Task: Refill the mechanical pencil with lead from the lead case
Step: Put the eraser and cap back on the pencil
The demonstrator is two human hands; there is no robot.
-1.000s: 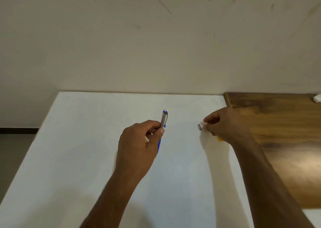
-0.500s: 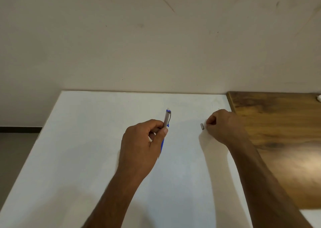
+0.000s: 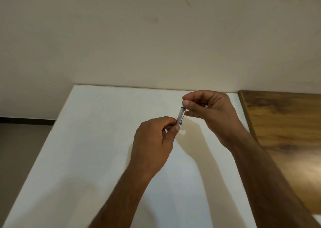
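Note:
The mechanical pencil (image 3: 180, 116), grey with blue trim and a clip, stands nearly upright above the white table (image 3: 97, 140). My left hand (image 3: 153, 144) grips its lower barrel and hides the tip. My right hand (image 3: 208, 111) hovers at the pencil's top end, thumb and forefinger pinched together just above the opening. Whatever lies between those fingertips is too thin to see. A small silver piece (image 3: 206, 106) shows between the right hand's curled fingers. The lead case is not in view.
The white table runs to a beige wall at the back. A dark wooden surface (image 3: 284, 127) adjoins it on the right. The table's left edge drops to a grey floor (image 3: 20, 149).
My right hand lifted off the table and came left to the pencil's top. The small silver piece that lay on the table is now in that hand. The left hand raised the pencil slightly.

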